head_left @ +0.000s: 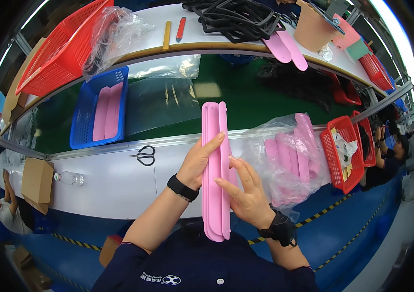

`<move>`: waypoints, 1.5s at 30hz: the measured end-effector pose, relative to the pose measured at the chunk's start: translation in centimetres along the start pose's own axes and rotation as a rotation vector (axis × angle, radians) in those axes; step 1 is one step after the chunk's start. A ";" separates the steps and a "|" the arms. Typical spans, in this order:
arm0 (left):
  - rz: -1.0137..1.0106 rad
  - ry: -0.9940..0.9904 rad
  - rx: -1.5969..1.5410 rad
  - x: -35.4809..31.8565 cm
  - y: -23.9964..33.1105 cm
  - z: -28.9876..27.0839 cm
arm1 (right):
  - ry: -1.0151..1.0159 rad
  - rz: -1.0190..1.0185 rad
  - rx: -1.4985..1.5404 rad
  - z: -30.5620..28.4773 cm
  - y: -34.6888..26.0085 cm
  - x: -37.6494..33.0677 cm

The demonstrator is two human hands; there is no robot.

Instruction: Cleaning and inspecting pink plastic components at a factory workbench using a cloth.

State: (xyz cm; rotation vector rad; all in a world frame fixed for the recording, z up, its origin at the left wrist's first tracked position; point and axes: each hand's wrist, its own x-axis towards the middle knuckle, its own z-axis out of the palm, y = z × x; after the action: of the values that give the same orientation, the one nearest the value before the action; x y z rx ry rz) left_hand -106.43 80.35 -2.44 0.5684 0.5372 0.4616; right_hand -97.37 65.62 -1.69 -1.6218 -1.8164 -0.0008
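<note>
My left hand [198,163] is closed round a stack of long pink strips with rounded ends [211,194], held upright in front of my body. Its thumb lies across the front of the stack. The rightmost strip stands a little apart from the others along its edge. My right hand [248,194] has its fingers spread, with fingertips touching that right-hand strip. To the right, a clear plastic bag [260,129] lies on the white table, with several more pink strips [287,153] in and on it. Whether these match the held ones exactly, I cannot tell.
Black-handled scissors [145,155] lie left of my hands, near a plastic bottle [69,178] and a cardboard box [37,182]. A blue basket [75,121] holds pink strips. A red basket [333,168] stands at right. The raised shelf [143,48] carries black frames [238,19].
</note>
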 end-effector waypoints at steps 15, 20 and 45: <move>-0.132 0.015 -0.255 0.3 -0.7 -1.5 | 0.156 -0.111 0.000 0.3 1.0 0.4; -0.184 -0.062 -0.275 0.1 -0.2 -1.7 | 0.148 -0.153 0.066 -1.4 1.2 0.9; 0.019 0.017 -0.089 -1.7 1.7 -3.5 | 0.093 0.564 2.706 -0.2 3.8 0.6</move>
State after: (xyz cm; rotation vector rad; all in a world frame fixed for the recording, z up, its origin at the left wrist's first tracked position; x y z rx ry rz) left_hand -110.22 81.98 -3.33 0.4846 0.5255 0.5065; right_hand -93.94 66.87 -2.94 0.1690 0.0123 1.6136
